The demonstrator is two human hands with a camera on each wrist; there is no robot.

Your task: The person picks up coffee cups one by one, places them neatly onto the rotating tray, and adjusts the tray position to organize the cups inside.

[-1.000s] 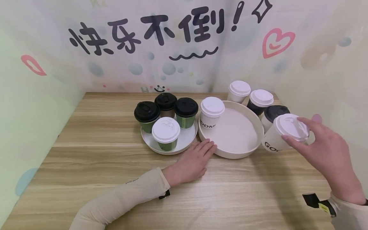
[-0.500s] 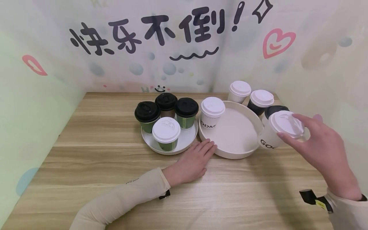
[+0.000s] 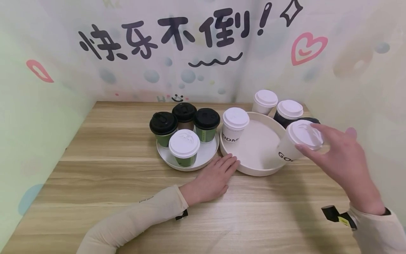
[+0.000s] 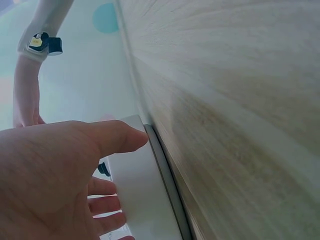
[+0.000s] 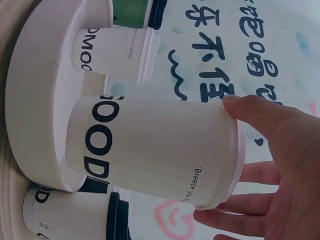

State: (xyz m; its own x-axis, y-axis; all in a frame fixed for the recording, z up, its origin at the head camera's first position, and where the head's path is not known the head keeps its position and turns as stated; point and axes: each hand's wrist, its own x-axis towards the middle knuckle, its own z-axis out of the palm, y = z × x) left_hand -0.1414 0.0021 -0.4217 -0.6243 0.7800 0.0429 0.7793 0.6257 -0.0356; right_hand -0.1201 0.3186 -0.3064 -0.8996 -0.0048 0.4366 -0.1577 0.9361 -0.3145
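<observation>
Leftward, over the rim of the larger tray, a printed white cup has been carried by the right hand since the earlier head frame. In the head view, one white-lidded cup is already set on that tray, and the smaller tray is occupied by four cups, so loading is judged part done. Three outer cups are left on the tabletop beyond the larger tray; these may remain to be placed.

In the left wrist view, nothing is grasped by the left hand; its relaxed fingers are rested against the tray wall.

In the right wrist view, the carried cup is pinched at its lid by thumb and fingers, tilted; whether its base is touching the tray cannot be told.
</observation>
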